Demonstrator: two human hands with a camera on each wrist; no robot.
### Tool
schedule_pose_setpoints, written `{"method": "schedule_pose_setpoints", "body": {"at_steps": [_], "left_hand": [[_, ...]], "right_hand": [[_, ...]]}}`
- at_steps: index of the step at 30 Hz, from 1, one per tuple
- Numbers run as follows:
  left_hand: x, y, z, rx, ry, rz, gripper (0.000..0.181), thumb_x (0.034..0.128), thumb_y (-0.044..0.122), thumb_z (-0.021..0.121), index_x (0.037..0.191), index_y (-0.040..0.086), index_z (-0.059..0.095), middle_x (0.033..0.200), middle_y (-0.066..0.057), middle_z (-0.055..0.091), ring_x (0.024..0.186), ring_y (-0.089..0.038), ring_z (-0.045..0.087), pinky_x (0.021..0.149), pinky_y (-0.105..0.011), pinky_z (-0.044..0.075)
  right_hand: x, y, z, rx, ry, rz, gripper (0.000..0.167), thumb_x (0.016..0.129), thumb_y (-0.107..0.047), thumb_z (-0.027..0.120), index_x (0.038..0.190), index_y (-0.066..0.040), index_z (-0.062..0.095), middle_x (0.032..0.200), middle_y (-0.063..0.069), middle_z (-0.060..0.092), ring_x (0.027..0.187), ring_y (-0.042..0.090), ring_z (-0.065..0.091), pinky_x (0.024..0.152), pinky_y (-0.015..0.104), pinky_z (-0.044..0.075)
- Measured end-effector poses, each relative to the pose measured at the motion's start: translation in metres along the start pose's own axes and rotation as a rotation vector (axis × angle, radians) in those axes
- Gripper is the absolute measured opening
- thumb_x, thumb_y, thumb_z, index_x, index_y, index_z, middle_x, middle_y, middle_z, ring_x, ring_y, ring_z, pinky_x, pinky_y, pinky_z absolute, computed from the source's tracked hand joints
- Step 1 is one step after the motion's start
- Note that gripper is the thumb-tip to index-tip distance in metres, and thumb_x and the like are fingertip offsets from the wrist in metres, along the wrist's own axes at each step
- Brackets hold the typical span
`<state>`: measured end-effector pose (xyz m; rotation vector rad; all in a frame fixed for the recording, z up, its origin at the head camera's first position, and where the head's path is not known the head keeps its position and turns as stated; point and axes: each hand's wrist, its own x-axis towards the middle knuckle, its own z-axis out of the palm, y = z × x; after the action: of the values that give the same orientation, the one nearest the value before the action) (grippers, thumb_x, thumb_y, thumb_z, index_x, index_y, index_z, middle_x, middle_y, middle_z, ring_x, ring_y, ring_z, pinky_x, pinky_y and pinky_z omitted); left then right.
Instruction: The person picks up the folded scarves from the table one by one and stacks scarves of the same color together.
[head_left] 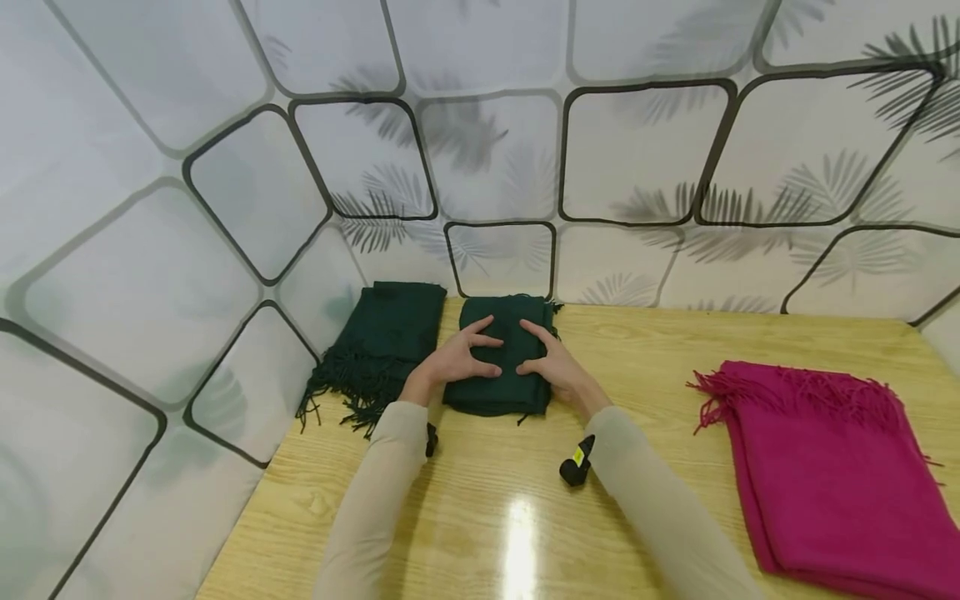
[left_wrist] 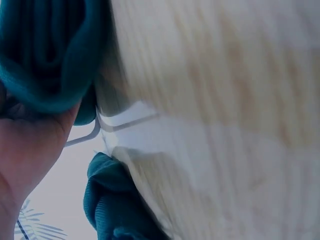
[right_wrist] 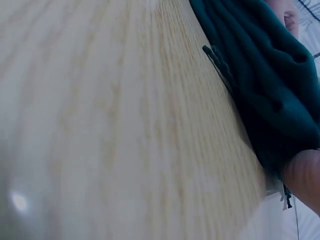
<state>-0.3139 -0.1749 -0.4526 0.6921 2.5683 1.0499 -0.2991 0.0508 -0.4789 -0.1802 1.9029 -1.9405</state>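
A folded dark green scarf (head_left: 504,354) lies near the back edge of the table. On its left side rests my left hand (head_left: 459,358), and on its right side my right hand (head_left: 558,367), both with fingers spread over the top. In the left wrist view, the left hand (left_wrist: 32,145) touches the rounded, layered end of the scarf (left_wrist: 55,95). Part of the right hand (right_wrist: 304,177) touches the scarf (right_wrist: 265,85) in the right wrist view, with a few fringe strands beside it.
Another folded dark green scarf (head_left: 397,325), its fringe toward the front, lies to the left, also visible in the left wrist view (left_wrist: 115,205). A magenta scarf (head_left: 840,475) lies on the right of the wooden table (head_left: 480,517). Patterned fabric (head_left: 495,158) hangs behind.
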Motion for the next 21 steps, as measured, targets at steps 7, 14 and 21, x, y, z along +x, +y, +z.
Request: {"method": "schedule_pose_setpoints", "body": {"at_steps": [7, 14, 21], "left_hand": [[-0.006, 0.009, 0.004, -0.01, 0.042, 0.009, 0.058, 0.0853, 0.032, 0.08, 0.136, 0.01, 0.062, 0.164, -0.007, 0.019, 0.15, -0.037, 0.019, 0.114, -0.055, 0.03], [-0.01, 0.028, 0.006, 0.021, 0.055, 0.081, 0.06, 0.0847, 0.032, 0.08, 0.136, 0.008, 0.061, 0.165, -0.007, 0.019, 0.15, -0.037, 0.019, 0.114, -0.055, 0.03], [-0.012, 0.049, 0.006, 0.035, 0.071, 0.142, 0.059, 0.0837, 0.031, 0.082, 0.135, 0.007, 0.063, 0.164, -0.008, 0.022, 0.149, -0.036, 0.021, 0.114, -0.054, 0.03]], "right_hand": [[-0.012, -0.002, -0.004, 0.09, -0.021, -0.027, 0.091, 0.086, 0.01, 0.064, 0.158, -0.033, 0.027, 0.164, 0.008, 0.014, 0.143, 0.035, 0.033, 0.106, 0.053, 0.041], [-0.033, -0.011, -0.014, 0.033, -0.008, -0.092, 0.091, 0.087, 0.006, 0.066, 0.159, -0.032, 0.025, 0.165, 0.009, 0.011, 0.145, 0.037, 0.029, 0.108, 0.055, 0.038], [-0.052, -0.02, -0.022, 0.092, -0.027, -0.149, 0.093, 0.085, 0.01, 0.065, 0.159, -0.029, 0.024, 0.164, 0.011, 0.014, 0.146, 0.035, 0.027, 0.109, 0.052, 0.038]]}}
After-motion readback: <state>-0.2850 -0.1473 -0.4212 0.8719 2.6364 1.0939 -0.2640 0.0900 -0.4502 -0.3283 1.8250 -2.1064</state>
